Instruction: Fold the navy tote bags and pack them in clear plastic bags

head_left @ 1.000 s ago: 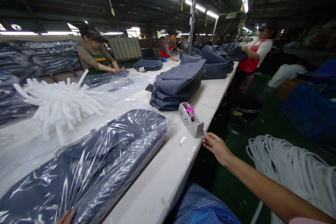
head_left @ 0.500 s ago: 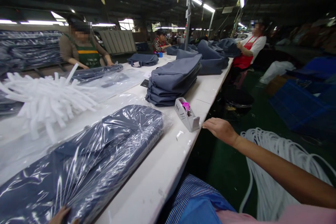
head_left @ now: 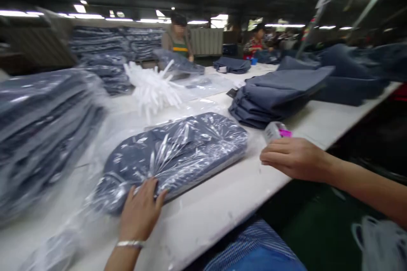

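Observation:
A folded dark blue bag in clear plastic wrap (head_left: 190, 144) lies flat on the white table. My left hand (head_left: 141, 209), with a pale bracelet at the wrist, rests on the near left part of the wrap, fingers spread. My right hand (head_left: 291, 159) is over the table edge, right of the wrapped bag and apart from it. Its fingers are pressed together; anything between them is too small to make out. Partly hidden behind that hand stands a grey tape dispenser (head_left: 271, 131) with a pink core.
Unwrapped dark blue bags (head_left: 273, 93) are stacked behind the dispenser. White foam strips (head_left: 152, 89) lie in a heap farther back. Wrapped bags (head_left: 47, 127) form a pile at left. A co-worker (head_left: 178, 38) is across the table; coiled white cord (head_left: 381, 241) lies on the floor.
The view has swung left. My right hand has moved from the dispenser's front end in over the table, nearer the wrapped bag. My left hand now shows fully on the wrap.

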Action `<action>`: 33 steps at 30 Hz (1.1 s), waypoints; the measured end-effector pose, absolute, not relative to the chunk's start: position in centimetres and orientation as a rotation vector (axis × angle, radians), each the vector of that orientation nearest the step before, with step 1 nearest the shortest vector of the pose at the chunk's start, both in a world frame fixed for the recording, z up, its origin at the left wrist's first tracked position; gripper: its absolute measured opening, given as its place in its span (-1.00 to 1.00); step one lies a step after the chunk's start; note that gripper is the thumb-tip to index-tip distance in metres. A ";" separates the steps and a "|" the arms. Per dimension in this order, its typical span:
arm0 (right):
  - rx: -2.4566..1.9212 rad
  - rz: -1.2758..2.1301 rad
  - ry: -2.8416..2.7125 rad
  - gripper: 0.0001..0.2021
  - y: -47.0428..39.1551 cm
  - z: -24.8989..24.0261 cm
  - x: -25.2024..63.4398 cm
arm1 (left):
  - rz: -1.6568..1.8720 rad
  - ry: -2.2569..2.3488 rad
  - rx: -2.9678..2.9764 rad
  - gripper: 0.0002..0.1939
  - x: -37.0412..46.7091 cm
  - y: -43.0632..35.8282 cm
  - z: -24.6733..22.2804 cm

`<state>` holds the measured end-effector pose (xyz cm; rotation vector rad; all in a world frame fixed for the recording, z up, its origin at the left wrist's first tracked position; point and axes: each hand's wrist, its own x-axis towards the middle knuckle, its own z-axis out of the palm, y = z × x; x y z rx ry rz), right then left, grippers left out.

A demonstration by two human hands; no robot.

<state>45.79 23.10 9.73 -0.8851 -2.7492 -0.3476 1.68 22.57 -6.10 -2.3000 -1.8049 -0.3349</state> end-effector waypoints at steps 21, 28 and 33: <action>0.068 0.539 -3.190 -0.85 40.3 4.6 12.7 | -0.452 -2.403 -1.960 -0.35 7.3 21.7 -4.5; 0.096 0.226 -3.335 -0.82 42.4 1.1 8.4 | -0.472 -2.417 -1.993 -0.33 7.3 21.7 -5.1; -0.052 0.052 -3.351 -0.63 43.3 -0.8 6.5 | -0.500 -2.393 -2.000 -0.31 7.2 21.6 -6.1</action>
